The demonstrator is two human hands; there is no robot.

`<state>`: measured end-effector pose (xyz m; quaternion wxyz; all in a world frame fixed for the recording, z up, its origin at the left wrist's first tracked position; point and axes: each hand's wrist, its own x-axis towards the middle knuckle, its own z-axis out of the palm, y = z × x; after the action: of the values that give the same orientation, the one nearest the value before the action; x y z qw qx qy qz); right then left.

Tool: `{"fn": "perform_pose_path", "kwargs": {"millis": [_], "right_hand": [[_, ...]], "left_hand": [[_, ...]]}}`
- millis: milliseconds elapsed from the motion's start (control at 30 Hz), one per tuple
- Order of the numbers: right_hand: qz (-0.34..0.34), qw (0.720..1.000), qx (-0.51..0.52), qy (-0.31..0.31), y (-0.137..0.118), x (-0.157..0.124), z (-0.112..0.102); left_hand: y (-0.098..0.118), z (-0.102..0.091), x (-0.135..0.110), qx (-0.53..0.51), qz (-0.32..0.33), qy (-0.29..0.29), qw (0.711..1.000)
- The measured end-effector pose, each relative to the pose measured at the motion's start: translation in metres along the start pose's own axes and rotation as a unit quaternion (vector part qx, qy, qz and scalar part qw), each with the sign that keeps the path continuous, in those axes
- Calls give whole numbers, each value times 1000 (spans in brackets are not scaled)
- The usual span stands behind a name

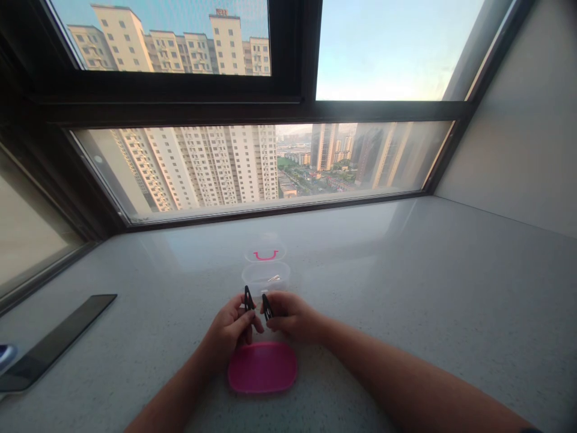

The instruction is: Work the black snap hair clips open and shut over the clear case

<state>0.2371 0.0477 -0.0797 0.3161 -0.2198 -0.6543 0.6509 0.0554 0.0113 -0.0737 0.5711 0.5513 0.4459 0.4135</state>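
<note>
My left hand (pixel 231 329) pinches a small black hair clip (pixel 247 297) that points upward. My right hand (pixel 291 314) pinches a second black hair clip (pixel 267 305) right beside the first; the two clips stand a little apart. Both hands hover over a pink oval lid (pixel 262 367) lying flat on the grey sill. Just beyond the hands stands a clear plastic container (pixel 265 276) with a small metallic item inside. Behind it sits a clear lid with a pink handle (pixel 265 252).
The grey stone sill (pixel 406 288) runs below a wide dark-framed window (pixel 270 111) facing high-rise buildings. A dark flat phone (pixel 54 343) lies at the left edge, with a blue-white object (pixel 6 356) at its near end. A wall (pixel 523 120) rises on the right.
</note>
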Motion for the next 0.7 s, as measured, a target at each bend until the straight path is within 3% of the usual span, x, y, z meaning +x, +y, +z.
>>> {"fn": "perform_pose_path", "kwargs": {"millis": [700], "right_hand": [[-4,1000,21,-24,9,2,-3]], "left_hand": [[-5,-2,1,-20,2,-7,1000]]}}
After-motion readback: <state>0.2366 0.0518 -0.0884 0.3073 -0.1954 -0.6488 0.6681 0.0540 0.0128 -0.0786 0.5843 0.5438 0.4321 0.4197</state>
